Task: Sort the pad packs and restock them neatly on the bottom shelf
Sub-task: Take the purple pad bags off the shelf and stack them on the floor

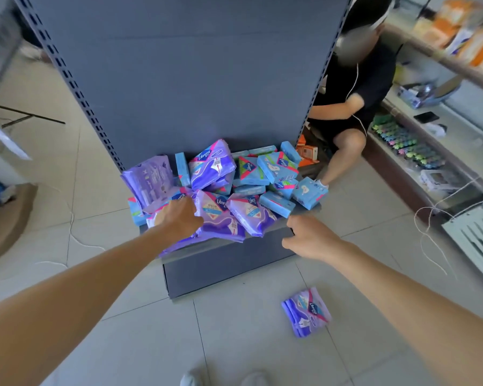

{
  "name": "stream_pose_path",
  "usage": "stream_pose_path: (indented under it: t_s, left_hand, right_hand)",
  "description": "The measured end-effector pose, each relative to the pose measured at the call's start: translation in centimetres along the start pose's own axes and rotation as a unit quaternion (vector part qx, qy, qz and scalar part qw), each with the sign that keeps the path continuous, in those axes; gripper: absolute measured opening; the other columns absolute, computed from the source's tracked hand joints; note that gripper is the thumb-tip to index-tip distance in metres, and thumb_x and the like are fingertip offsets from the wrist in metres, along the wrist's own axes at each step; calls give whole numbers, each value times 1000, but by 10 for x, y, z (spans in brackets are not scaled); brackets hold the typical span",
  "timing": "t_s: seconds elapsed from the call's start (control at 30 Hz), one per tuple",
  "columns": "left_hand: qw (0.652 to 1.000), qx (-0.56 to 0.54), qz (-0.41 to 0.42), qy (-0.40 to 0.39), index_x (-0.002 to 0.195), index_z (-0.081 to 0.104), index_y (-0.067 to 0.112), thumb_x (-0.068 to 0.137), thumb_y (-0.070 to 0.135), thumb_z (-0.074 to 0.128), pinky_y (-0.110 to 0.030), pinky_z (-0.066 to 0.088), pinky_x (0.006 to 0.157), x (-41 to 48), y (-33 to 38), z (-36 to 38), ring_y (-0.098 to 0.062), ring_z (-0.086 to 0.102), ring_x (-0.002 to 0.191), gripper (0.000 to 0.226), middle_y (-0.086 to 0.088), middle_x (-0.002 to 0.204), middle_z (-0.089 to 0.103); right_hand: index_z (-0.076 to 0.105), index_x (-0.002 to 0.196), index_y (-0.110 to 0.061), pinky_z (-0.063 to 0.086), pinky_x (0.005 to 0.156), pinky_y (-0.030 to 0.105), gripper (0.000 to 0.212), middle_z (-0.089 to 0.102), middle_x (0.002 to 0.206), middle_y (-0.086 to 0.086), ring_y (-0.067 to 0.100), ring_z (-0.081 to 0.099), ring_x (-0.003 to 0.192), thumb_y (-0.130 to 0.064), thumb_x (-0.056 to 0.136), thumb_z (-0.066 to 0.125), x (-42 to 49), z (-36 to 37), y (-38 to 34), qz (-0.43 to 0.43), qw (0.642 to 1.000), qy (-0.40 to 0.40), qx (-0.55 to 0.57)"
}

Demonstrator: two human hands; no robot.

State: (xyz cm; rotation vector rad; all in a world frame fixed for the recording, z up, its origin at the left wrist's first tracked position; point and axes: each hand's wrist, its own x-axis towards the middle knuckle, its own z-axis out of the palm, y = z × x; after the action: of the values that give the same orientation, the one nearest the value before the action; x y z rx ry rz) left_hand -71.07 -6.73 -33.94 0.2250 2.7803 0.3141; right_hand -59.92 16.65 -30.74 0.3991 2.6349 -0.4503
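Glossy purple pillow packs (212, 165), boxy blue packs (276, 165), flat metal shelf (262, 237)

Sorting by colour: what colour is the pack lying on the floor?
The floor pack is purple with a pink stripe, clearest in the head view.

Left grip (179, 218) among purple packs (221, 218), bottom shelf (262, 242).
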Motion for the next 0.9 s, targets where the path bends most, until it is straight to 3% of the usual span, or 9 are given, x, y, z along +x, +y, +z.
stream_pose_path:
  t_s: [0.13,0.37,0.57,0.7,0.83,0.9]
  left_hand:
    - [1000,-23,-2,-9,114,61,12,86,22,58,-31,43,66,-9,-12,12,-29,59,97,30,-9,115,64]
    - [997,-60,-37,-22,117,57,10,87,26,57,-33,45,76,-24,-29,28,-32,58,103,33,-12,116,60]
    - [992,-93,-82,-24,115,57,9,86,26,58,-35,50,77,-19,-35,32,-30,59,89,34,-9,98,58]
    - [992,-92,-86,-25,114,56,9,87,28,58,-32,46,70,-5,-29,36,-28,55,84,33,-8,95,53]
    - [989,-117,-84,-38,87,53,7,87,28,59,-28,35,53,26,-21,49,-27,52,74,22,-11,87,56]
    - [989,-120,-76,-42,88,51,7,86,27,60,-29,33,55,43,-17,59,-26,51,77,22,-12,89,56]
  right_hand:
    - [45,87,-12,34,55,28,12,48,83,1,23,49,79,-21,84,53,-7,17,-8,9,1000,-6,13]
    - [48,127,-9,51,89,37,42,53,122,8,25,57,106,-26,88,53,-13,46,-14,19,999,-38,-2]
    - [46,129,-10,51,91,37,43,52,124,8,25,57,107,-26,89,52,-10,52,-11,17,999,-49,-7]
    - [48,120,-9,47,78,33,35,52,112,8,27,58,102,-23,89,52,5,54,-10,9,998,-60,-13]
    - [50,110,-6,41,66,30,27,54,101,8,29,59,98,-18,86,52,33,66,-14,10,998,-53,-11]
    - [50,111,-5,43,69,31,28,57,105,10,29,59,98,-17,86,53,48,77,-17,8,999,-51,-6]
